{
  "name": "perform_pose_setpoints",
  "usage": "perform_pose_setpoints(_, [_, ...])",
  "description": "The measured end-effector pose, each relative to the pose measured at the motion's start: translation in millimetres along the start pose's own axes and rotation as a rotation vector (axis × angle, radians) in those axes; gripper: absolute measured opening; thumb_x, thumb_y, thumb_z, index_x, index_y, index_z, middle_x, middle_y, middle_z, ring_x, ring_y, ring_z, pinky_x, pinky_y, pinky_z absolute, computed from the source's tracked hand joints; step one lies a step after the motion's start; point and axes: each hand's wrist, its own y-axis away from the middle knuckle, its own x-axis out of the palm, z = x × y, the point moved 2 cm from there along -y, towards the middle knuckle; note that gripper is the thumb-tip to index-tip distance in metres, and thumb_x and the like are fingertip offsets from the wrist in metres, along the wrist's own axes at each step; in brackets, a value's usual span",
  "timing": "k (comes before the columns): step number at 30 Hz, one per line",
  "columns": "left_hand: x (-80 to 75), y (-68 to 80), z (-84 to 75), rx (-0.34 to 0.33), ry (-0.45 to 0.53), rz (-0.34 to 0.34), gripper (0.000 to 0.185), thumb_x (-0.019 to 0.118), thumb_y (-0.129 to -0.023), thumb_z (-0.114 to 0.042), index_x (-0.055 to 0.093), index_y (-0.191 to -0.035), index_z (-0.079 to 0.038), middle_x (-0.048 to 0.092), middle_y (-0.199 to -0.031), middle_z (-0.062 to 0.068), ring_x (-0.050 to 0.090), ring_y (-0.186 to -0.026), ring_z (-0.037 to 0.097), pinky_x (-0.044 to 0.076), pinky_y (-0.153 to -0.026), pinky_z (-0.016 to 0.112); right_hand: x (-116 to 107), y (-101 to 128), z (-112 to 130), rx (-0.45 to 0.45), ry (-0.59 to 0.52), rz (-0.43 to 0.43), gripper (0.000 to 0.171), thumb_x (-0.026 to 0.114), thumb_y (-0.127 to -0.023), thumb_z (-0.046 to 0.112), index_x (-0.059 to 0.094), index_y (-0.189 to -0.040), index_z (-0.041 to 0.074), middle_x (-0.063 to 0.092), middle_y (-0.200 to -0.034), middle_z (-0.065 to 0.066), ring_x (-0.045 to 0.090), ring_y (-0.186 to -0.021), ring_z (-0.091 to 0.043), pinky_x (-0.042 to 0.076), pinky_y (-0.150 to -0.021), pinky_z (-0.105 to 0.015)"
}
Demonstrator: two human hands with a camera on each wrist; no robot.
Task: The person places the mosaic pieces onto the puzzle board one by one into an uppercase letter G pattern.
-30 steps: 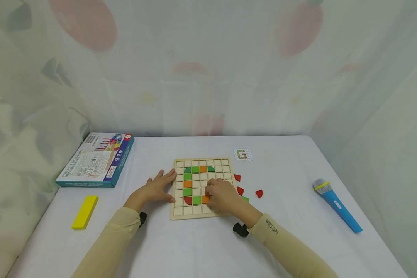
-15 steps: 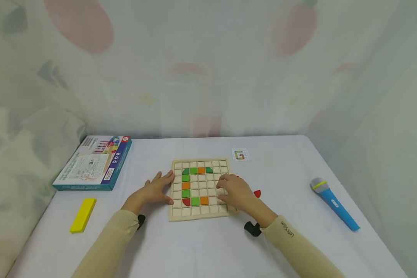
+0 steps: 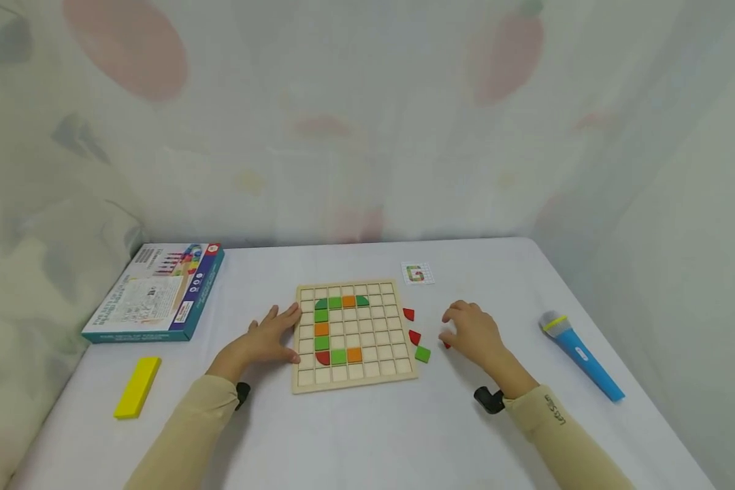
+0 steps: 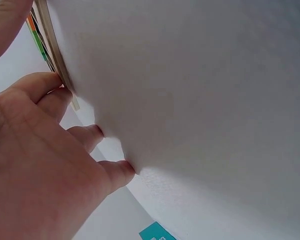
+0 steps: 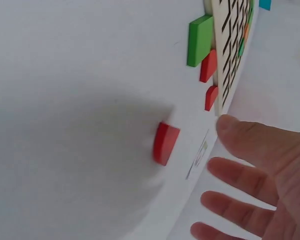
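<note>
Head view: wooden grid board (image 3: 355, 337) lies flat on the white table (image 3: 367, 435), part-filled with a C-shaped run of green, orange and red tiles. Left hand (image 3: 268, 337) rests flat at the board's left edge, fingers spread and straight, tips touching the frame. Right hand (image 3: 473, 330) hovers low over the table to the right of the board, fingers loosely apart and relaxed, gripping nothing. A red tile (image 5: 165, 143) lies just under and beside it; right wrist view shows a gap between fingertips (image 5: 225, 125) and tile, not touching. Nearer the board edge: two more red tiles (image 3: 409, 314) and a green tile (image 3: 422, 354), loose on the table. Pattern card (image 3: 417, 273) behind the board.

Judged risks: the tile is thin and flat on a smooth cloth, so a pinch from above may skid it away or nudge it off towards the neighbours. If the left hand lifts, the board could shift when a piece is pressed in, unseating tiles already placed.
</note>
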Motion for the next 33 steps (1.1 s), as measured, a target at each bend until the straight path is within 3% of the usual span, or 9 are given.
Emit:
perform_pose_setpoints(9, [-0.6, -0.2, 6.0, -0.014, 0.008, -0.006, 0.106, 0.080, -0.064, -0.040, 0.020, -0.148, -0.011, 0.010, -0.155, 0.007, -0.004, -0.138, 0.042, -0.002, -0.098, 0.072, 10, -1, -8, 0.103, 0.077, 0.137, 0.029, 0.080, -0.069, 0.034, 0.068, -0.082, 0.011, 0.060, -0.102, -0.011, 0.053, -0.085, -0.028, 0.049, -0.066, -0.041])
perform_pose_setpoints(17, [-0.1, -0.5, 1.9, -0.012, 0.014, 0.008, 0.105, 0.078, -0.066, -0.040, 0.019, -0.148, -0.013, 0.009, -0.155, 0.006, -0.005, -0.138, 0.041, -0.002, -0.098, 0.071, 15, -1, -7, 0.118, 0.108, 0.159, 0.027, 0.080, -0.069, 0.034, 0.067, -0.080, 0.012, 0.061, -0.099, -0.010, 0.052, -0.081, -0.025, 0.048, -0.063, -0.037])
perform_pose_setpoints(33, [-1.1, -0.9, 1.5, -0.002, 0.006, -0.002, 0.105, 0.079, -0.065, -0.040, 0.020, -0.148, -0.011, 0.010, -0.155, 0.008, -0.003, -0.138, 0.042, -0.002, -0.098, 0.072, 15, 4, -10, 0.162, 0.072, 0.208, 0.030, 0.080, -0.070, 0.029, 0.068, -0.091, 0.012, 0.059, -0.107, -0.011, 0.052, -0.088, -0.028, 0.049, -0.072, -0.044])
